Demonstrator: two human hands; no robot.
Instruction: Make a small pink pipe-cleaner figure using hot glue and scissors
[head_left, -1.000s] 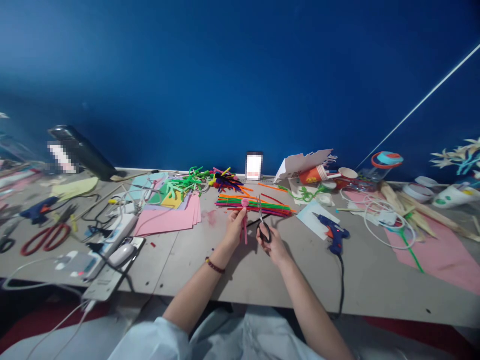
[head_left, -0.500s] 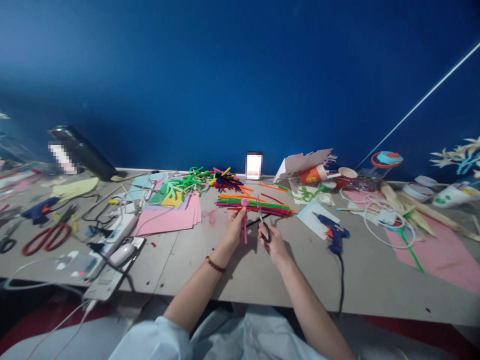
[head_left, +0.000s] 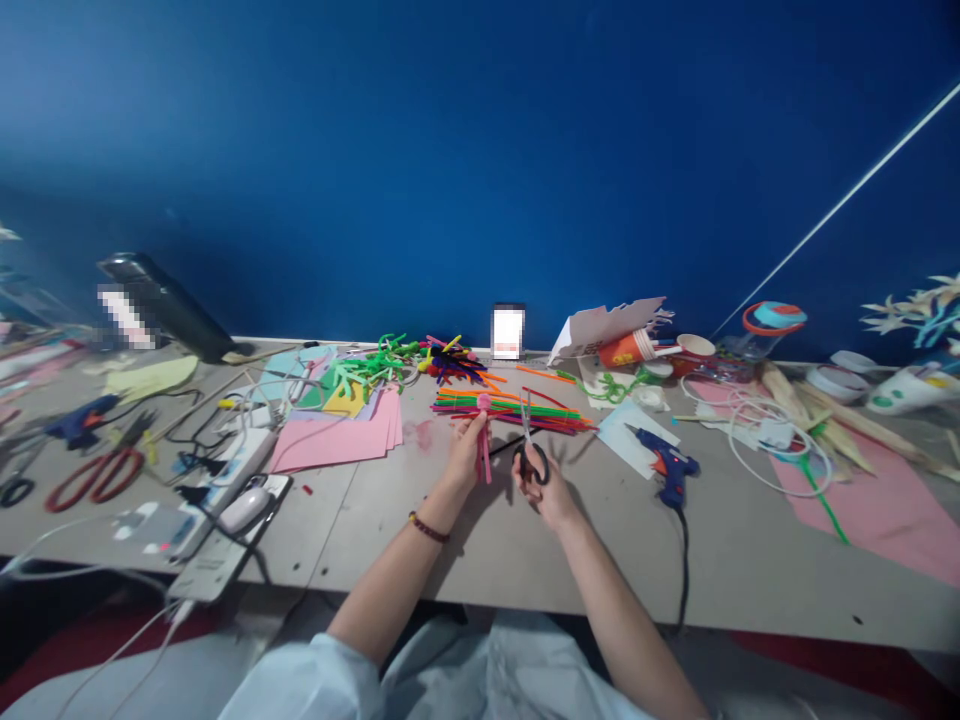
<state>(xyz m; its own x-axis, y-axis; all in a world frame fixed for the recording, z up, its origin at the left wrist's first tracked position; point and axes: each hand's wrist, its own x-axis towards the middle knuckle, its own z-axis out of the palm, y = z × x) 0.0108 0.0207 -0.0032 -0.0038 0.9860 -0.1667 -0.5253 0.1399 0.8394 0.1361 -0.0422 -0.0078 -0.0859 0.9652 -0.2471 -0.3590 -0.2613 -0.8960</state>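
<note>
Pink fuzzy piece, pinched tight in left hand; black-handled scissors, gripped in curled right hand, best steered clear of pinch.

Clothing noted: a pale blue garment, creased into soft folds at the near side. Its loose left sleeve ends near the elbow. The left wrist bears a dark reddish-brown beaded bracelet with a yellowish accent.
</note>
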